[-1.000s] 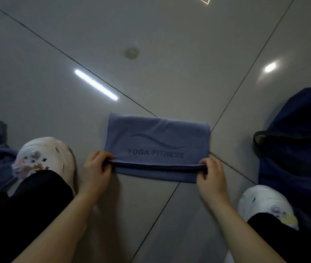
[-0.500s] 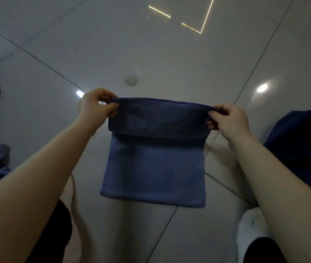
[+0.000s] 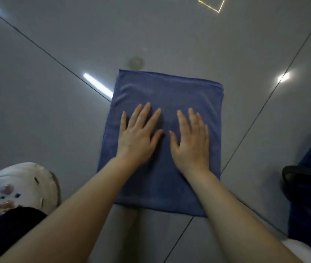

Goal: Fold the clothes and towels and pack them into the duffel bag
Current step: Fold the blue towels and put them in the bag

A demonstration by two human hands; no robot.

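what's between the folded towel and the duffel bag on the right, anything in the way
Nothing visible. Both hands, left hand and right hand, lie flat on the blue towel. Between it and the dark duffel bag at the right edge is only bare floor.

No readable text or labels anywhere (towel [image 3: 162, 114] face blank)

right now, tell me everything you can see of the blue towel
The blue towel lies flat on the glossy grey tiled floor, folded into a rough rectangle with layered edges at its right side. It looks like soft microfibre with stitched hems. The left hand and right hand press on it, fingers straight.
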